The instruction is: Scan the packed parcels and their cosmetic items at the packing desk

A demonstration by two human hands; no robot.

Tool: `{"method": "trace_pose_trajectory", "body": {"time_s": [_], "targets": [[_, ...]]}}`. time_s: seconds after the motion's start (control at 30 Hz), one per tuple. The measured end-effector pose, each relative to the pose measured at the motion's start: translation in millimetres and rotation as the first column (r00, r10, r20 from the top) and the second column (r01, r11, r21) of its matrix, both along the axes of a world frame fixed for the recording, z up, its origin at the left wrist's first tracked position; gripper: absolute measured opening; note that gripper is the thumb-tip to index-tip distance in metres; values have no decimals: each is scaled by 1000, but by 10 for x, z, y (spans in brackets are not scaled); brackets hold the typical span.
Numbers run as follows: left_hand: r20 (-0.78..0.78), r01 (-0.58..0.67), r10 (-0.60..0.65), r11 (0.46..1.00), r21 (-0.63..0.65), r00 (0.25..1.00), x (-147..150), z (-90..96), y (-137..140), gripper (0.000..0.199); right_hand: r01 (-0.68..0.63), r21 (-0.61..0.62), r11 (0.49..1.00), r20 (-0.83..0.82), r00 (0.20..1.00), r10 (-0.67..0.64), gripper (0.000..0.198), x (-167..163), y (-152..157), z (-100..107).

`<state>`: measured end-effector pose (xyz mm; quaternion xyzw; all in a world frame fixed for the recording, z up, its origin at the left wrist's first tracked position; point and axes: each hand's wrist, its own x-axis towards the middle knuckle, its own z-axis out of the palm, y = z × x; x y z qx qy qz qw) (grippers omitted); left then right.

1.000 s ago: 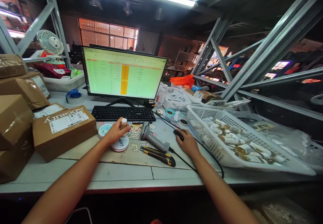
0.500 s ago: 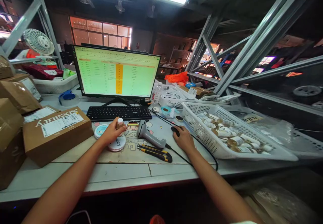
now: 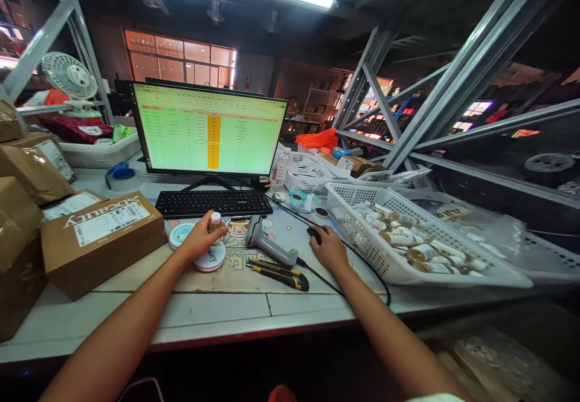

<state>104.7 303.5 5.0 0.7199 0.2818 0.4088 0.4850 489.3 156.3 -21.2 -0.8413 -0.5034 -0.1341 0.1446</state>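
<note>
My left hand [image 3: 202,237] is closed around a small amber bottle [image 3: 215,223] with a white cap, held upright. Just under that hand lies a round white container [image 3: 211,258] with dark lettering, and a second round one with a blue label [image 3: 182,233] is partly behind the wrist. My right hand [image 3: 328,246] wraps over a black computer mouse [image 3: 314,234] on the desk mat. Between the hands rest a grey barcode scanner [image 3: 272,245] and yellow-and-black utility knives [image 3: 281,275]. A spreadsheet shows on the monitor [image 3: 208,130] behind the black keyboard [image 3: 212,202].
To the right, a white plastic basket [image 3: 357,242] holds several small bottles. Cardboard boxes [image 3: 104,260] crowd the left side. Tape rolls [image 3: 298,198] and a clear plastic bottle [image 3: 281,169] stand near the monitor. The scanner's cable runs past my right forearm.
</note>
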Motion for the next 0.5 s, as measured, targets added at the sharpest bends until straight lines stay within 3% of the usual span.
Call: {"method": "trace_pose_trajectory", "body": {"time_s": [0.5], "targets": [[-91, 18, -14, 999, 43, 996, -13, -1, 15, 35, 15, -59, 998, 53, 999, -12, 55, 3, 11, 50]]}}
